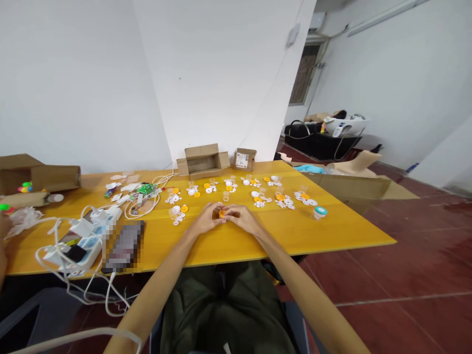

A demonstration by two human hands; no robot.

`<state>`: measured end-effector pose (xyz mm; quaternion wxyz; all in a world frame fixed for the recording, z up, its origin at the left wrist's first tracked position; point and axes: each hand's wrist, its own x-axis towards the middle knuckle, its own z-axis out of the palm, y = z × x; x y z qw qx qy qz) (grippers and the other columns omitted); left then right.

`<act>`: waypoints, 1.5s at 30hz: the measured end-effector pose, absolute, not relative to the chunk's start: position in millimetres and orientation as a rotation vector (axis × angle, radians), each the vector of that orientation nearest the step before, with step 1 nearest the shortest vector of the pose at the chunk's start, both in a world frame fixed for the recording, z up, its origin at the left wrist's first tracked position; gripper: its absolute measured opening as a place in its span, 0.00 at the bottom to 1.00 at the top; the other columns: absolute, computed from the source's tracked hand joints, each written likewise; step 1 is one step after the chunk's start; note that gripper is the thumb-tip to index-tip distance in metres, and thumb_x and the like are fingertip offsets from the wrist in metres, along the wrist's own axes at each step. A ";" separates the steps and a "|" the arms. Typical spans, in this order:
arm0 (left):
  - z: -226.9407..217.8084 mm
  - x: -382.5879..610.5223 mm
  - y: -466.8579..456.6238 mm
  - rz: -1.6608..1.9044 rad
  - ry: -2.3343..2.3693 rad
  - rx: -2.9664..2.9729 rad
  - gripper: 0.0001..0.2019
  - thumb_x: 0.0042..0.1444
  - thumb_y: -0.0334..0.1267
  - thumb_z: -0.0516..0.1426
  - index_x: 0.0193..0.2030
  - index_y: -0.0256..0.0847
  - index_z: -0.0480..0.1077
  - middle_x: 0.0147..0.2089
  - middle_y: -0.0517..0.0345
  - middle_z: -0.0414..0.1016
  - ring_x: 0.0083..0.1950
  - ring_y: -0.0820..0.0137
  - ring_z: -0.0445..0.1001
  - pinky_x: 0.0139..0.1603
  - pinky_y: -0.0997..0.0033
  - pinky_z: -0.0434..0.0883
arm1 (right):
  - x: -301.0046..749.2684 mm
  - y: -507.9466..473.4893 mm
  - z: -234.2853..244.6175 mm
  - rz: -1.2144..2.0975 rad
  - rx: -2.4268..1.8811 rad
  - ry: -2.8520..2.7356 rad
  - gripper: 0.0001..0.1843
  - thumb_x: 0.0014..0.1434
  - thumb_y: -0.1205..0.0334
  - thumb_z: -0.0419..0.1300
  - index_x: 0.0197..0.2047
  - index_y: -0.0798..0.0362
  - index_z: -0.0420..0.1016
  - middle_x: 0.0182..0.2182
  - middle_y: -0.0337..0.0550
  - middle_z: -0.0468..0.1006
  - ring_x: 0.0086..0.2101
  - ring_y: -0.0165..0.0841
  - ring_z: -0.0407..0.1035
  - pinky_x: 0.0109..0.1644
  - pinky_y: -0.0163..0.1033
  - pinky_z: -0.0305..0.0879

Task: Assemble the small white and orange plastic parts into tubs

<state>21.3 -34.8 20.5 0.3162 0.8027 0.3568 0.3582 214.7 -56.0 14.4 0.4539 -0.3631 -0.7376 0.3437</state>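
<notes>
Near the front middle of the table, my left hand [206, 219] and my right hand [240, 217] meet around a small orange round plastic part [221, 214]. The fingers of both hands are closed on it and cover much of its edge. Just beyond my hands stands a small clear cup [226, 196]. Small groups of clear cups, orange toothed rings and white pieces lie around, among them an orange ring [184, 209] to the left and a white disc [311, 202] to the right. A clear jar with a teal lid [320, 211] stands farther right.
A power strip [92, 241] with white plugs and cables, and a blurred-out phone [125, 243], lie on the left of the yellow table [332, 231]. An open cardboard box [203, 162] and a smaller box [244, 160] stand against the wall. Part of another person's arm shows at far left.
</notes>
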 end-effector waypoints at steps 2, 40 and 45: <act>21.5 21.1 -35.2 0.941 0.943 2.108 0.21 0.48 0.38 0.68 0.50 0.45 0.75 0.46 0.55 0.78 0.52 0.60 0.74 0.59 0.58 0.71 | 215.0 -55.6 14.0 0.832 -0.893 -1.838 0.08 0.56 0.54 0.67 0.31 0.48 0.83 0.43 0.47 0.83 0.46 0.42 0.76 0.54 0.48 0.70; 19.1 20.0 -33.8 0.949 0.933 2.142 0.19 0.50 0.39 0.67 0.50 0.44 0.75 0.48 0.53 0.79 0.51 0.61 0.75 0.59 0.57 0.72 | 212.7 -54.8 13.7 0.671 -0.922 -2.005 0.11 0.63 0.61 0.60 0.46 0.45 0.83 0.43 0.45 0.79 0.45 0.39 0.73 0.51 0.43 0.70; 20.1 20.4 -34.4 0.942 0.947 2.141 0.19 0.50 0.40 0.67 0.50 0.44 0.75 0.47 0.54 0.79 0.50 0.61 0.75 0.59 0.57 0.72 | 212.3 -52.4 11.6 0.688 -0.941 -1.984 0.11 0.62 0.60 0.61 0.46 0.46 0.83 0.42 0.45 0.79 0.42 0.38 0.73 0.48 0.42 0.70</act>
